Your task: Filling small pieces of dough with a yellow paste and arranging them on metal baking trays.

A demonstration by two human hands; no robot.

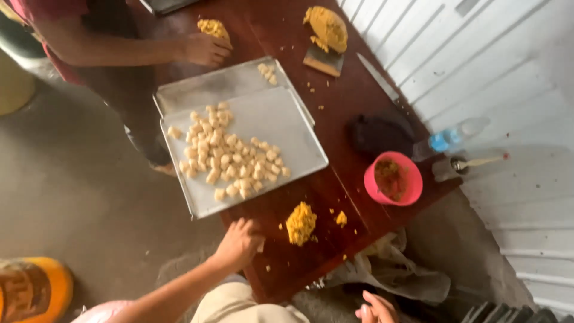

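Fingers of the left hand (239, 242) curl loosely down onto the table (353, 101) edge, just left of a yellow dough lump (301, 224); whether they pinch a small piece cannot be told, since the palm hides the tips. A pale bit shows at the thumb side, touching or nearly so. The right hand (376, 308) sits low at the frame's bottom, off the table, fingers partly folded and holding nothing that shows.

The lump lies on bare wood between the hand and the front tray (299, 128), near enough that bits pulled from it could go straight onto the metal. Small dough pieces (230, 158) cluster on the tray's left half, leaving the right half bare. This tray rests on top of a second tray (209, 87), which carries only a few pieces near its far corner.

Across the table another person's hand (203, 49) presses on its own lump (213, 27). A bigger mound (327, 27) sits on a scraper (323, 61), with a knife (378, 78) alongside. A pink bowl (393, 179), a dark cloth (379, 134) and a bottle (451, 139) stand at the right edge, clear of the work.
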